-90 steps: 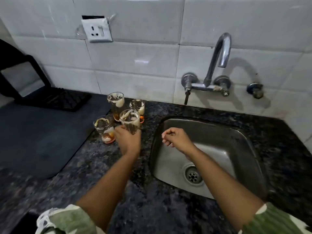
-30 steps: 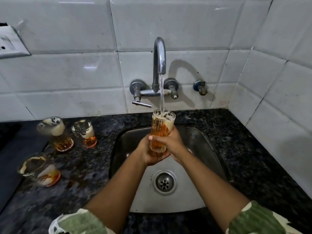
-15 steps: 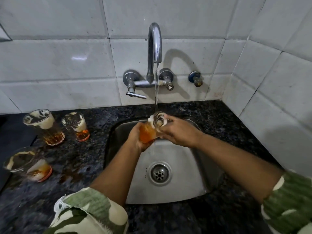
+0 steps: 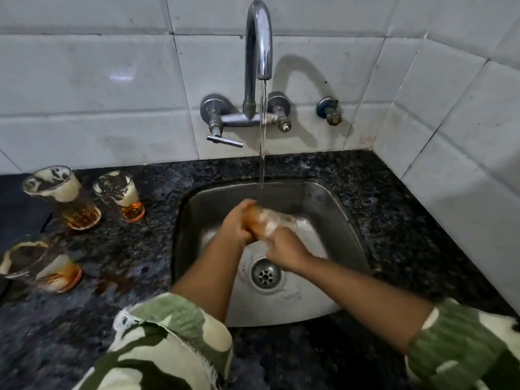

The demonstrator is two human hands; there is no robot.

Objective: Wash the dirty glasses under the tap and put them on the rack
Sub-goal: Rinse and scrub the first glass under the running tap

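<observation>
A: Step?

B: Washing, first glass. The glass [image 4: 270,220] is held tilted on its side over the sink [image 4: 343,220], just under the water stream [image 4: 263,142] from the tap [image 4: 258,38]. Motion blur on it, so I can't tell which end faces where.

A: Hands?

B: Left hand [image 4: 239,223] grips the orange-stained end, fingers curled round it. Right hand [image 4: 284,249] holds the other end from below; its fingers look wrapped on the glass, but blur hides whether any go inside.

A: Clean yet?

B: Judging by the orange residue and pale film on it, no. The next move probably calls for turning it so the stream runs inside, rubbing the film off, and keeping a firm hold because wet glass slips.

A: Then the rack?

B: No rack in view, so I can't say where it goes.

A: Counts?

B: Four glasses total. One in the hands, three dirty ones on the surface [image 4: 394,192] left of the sink: tall glass [image 4: 63,197] at the back, small glass [image 4: 121,195] just beside it, near glass [image 4: 39,263] closer to the person. All upright, all with foam streaks and orange dregs. One tap, running. One sink, one drain [image 4: 266,274]. A brown spill [image 4: 112,280] sits by the near glass.
</observation>
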